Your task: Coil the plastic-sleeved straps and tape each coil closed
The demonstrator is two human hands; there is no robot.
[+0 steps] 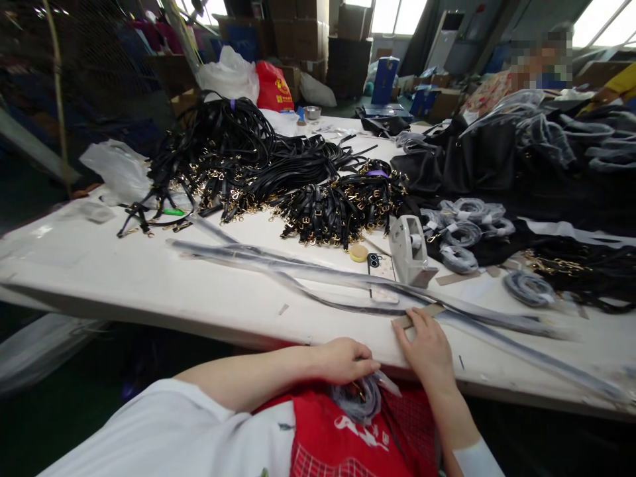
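Observation:
My left hand [342,361] is at the table's front edge, its fingers closed on a coiled strap in clear plastic [358,401]. The coil hangs over my red apron [338,430], and a bit of gold metal shows in it. On the tabletop, my right hand [426,344] has thumb and fingers on a flat tan strip [431,310]. Long plastic-sleeved straps [308,268] lie across the table just beyond that hand. Behind them stand a white tape dispenser [410,248] and a phone [381,268], partly covered by the straps.
Black straps with gold clasps [238,159] are heaped at the back left, beside buckled bundles [322,215]. More wrapped coils [462,228] lie to the right near black bags [462,159]. A yellow tape roll [358,253] is mid-table. Another person [497,89] is at the far right.

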